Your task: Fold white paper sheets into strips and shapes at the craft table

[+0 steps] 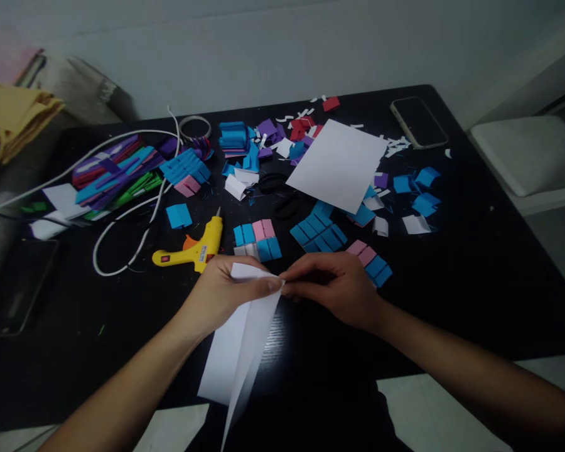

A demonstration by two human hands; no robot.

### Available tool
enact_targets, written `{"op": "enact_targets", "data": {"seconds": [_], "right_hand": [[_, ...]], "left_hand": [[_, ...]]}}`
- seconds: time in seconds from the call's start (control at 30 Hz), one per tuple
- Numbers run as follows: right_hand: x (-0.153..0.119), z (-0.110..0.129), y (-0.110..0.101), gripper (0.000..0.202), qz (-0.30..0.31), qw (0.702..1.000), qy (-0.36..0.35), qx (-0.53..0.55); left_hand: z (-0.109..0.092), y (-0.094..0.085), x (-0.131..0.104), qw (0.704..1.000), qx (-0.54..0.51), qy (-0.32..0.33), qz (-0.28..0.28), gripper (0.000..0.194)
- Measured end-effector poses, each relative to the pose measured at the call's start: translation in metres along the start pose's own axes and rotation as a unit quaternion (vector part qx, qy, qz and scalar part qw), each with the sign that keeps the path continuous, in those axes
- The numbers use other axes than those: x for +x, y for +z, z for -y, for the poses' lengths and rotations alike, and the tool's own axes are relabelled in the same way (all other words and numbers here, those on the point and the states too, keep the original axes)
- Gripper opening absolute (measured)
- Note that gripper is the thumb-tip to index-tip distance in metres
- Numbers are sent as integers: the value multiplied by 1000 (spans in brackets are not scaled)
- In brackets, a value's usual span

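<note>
A folded white sheet of paper (245, 342) hangs over the near edge of the black table (475, 276), its lower end pointing toward me. My left hand (230, 289) holds its upper end, thumb on top. At the sheet's top right corner my right hand (341, 289) pinches the paper between thumb and fingers, right beside the left thumb. Just beyond my left hand lies a yellow glue gun (202, 246). Blue, pink and white folded paper blocks (263, 231) sit past my hands, with more blue ones (317, 232) to their right.
A white sheet (339, 164) covers part of some paper scraps. One phone (419, 122) lies at the back right, a dark device (21, 285) at the left. A white cable (145, 235) loops near colored paper strips (115, 169). Behind the table stands a wall.
</note>
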State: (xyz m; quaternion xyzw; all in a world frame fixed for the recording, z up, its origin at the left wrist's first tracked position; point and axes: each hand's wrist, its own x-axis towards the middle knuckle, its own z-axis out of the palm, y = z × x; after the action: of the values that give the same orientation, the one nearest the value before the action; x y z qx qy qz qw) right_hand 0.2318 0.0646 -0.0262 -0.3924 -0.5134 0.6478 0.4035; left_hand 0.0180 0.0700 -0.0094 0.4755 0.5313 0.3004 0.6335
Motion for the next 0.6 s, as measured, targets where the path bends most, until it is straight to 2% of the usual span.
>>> {"op": "enact_targets", "data": {"seconds": [0.37,0.6], "right_hand": [[1,5,-2,19,9,999,-20,-36],[1,5,-2,14,9,999,-24,-35]], "left_hand": [[-1,-1,-1,1000,8,3,10,10],[0,-2,-1,1000,0,2,13,10]]}}
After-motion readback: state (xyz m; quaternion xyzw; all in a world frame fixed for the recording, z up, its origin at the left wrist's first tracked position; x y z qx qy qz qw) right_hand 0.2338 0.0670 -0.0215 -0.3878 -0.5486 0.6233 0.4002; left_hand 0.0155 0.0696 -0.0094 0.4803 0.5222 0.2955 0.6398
